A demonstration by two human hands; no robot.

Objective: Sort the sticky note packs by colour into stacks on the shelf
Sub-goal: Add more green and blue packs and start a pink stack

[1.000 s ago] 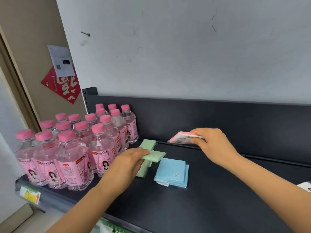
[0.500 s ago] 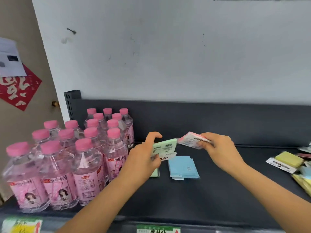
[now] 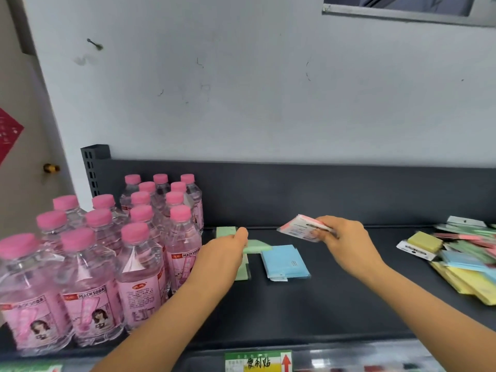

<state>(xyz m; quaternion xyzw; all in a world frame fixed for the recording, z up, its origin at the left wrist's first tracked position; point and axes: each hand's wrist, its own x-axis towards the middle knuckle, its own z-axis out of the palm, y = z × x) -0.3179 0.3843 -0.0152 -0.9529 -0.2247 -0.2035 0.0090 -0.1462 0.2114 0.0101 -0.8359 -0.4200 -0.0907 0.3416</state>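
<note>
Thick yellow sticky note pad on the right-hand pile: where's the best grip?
Grip: the two opposite side faces of the thick yellow sticky note pad, pinched from above. It lies flat atop the loose pile of mixed-colour sticky note packs and looks thicker than them, so its sides stand clear.

**Peach Soda Bottles Crowd the Left of a Shop Display**

More than a dozen clear plastic bottles stand upright and packed close together in rows at the left, each topped with a pink cap. Pink labels on the nearest ones read "PEACH SODA". Behind them rises a pale grey wall, scuffed in places, with a single nail jutting out high on the left. A metal frame cuts across the upper right corner. At the far left edge hangs a red paper cutout, with a small brass knob below it. At the bottom sits a green and yellow tag with a red arrow.
</note>
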